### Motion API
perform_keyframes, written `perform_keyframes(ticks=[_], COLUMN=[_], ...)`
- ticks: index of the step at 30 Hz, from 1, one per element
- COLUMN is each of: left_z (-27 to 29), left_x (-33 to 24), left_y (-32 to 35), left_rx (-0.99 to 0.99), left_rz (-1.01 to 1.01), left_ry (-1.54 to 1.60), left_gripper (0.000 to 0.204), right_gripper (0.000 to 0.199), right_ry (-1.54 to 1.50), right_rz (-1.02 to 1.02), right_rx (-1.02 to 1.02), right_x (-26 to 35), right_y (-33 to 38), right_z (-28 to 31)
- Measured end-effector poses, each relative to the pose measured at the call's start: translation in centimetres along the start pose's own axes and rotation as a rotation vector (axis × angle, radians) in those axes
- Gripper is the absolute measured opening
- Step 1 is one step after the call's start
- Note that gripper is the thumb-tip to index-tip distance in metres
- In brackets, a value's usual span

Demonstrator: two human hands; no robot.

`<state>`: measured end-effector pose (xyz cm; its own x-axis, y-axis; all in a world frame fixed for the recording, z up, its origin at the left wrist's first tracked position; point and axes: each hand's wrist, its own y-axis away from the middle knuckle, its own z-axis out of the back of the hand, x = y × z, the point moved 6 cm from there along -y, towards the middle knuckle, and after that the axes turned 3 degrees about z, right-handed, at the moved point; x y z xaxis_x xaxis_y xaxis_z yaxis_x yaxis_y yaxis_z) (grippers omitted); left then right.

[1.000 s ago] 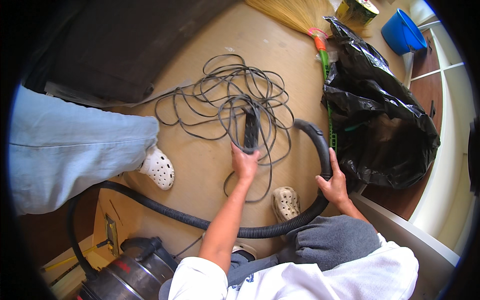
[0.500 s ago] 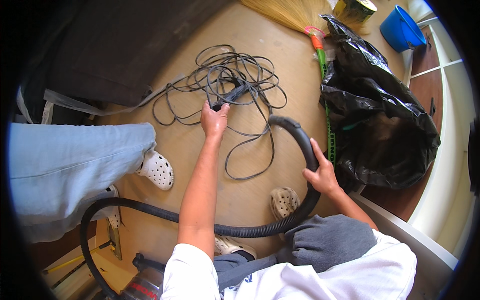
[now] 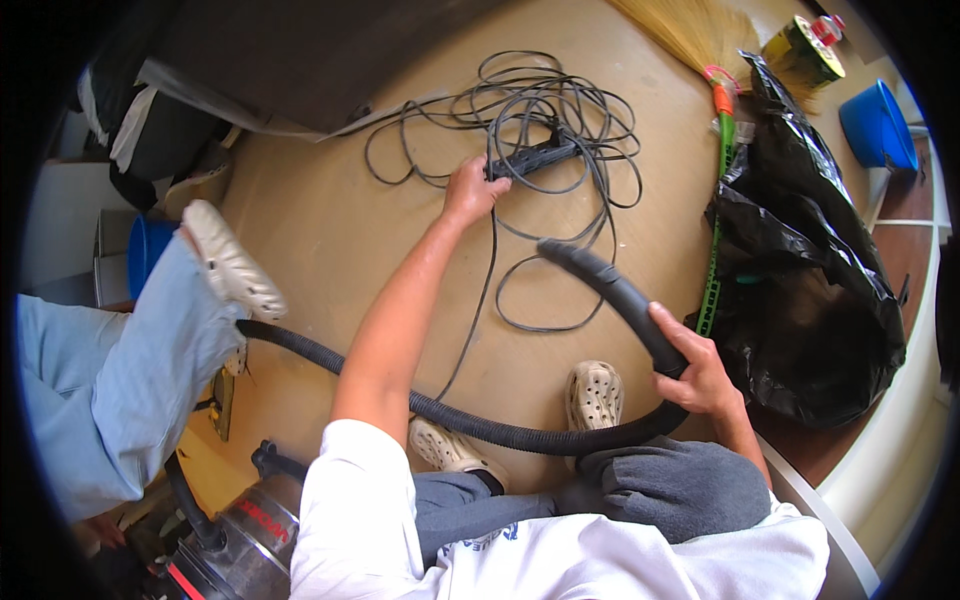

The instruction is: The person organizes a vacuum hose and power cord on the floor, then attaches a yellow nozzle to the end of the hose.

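My left hand (image 3: 474,190) grips the near end of a black power strip (image 3: 540,160) on the floor. Loose loops of black cord (image 3: 615,130) lie around and over the strip. In my right hand (image 3: 700,372) is the curved end tube of a black vacuum hose (image 3: 600,275), its open tip pointing toward the cord. From there the ribbed hose runs past my shoes (image 3: 595,395) to the left. A shop vacuum (image 3: 245,530) with a metallic drum stands at the lower left.
A co-worker's leg in light jeans (image 3: 150,360), with a raised pale clog (image 3: 232,262), is beside the hose at left. On the right lie a black plastic bag (image 3: 800,290) and a green-handled broom (image 3: 722,130). A blue bucket (image 3: 880,125) and a tin (image 3: 803,50) stand farther back.
The co-worker's foot has lifted and shifted near the hose. My left hand has moved forward with the power strip. The hose tube has swung and now points more toward the left.
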<state>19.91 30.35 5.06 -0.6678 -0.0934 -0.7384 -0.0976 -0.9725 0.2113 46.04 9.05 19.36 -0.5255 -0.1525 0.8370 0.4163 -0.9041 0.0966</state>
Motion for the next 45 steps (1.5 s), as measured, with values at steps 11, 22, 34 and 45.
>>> perform_keyframes(ticks=[11,22,34,45], left_z=[2.9,9.8,9.2,23.0], left_x=[1.5,14.0,20.4,15.7], left_y=[-1.5,11.9,40.3,46.2], left_rx=[-0.001,0.12,0.838,-0.034], left_rz=[-0.153,0.213,0.519,0.511], left_ry=[-0.149,-0.479,-0.887,-0.861], left_gripper=[0.035,0.055,0.052,0.045], right_gripper=[0.081,0.076,0.059,0.069], right_ry=[0.243,-0.072,0.366,-0.047], right_rz=[0.149,0.375,0.278,0.132], right_rx=[0.789,0.493,0.41,0.27], right_x=[2.6,7.2,6.9,0.2], right_y=[-6.7,-11.6,-28.6,-24.5], right_z=[-10.2,-4.9,-16.7,-15.3])
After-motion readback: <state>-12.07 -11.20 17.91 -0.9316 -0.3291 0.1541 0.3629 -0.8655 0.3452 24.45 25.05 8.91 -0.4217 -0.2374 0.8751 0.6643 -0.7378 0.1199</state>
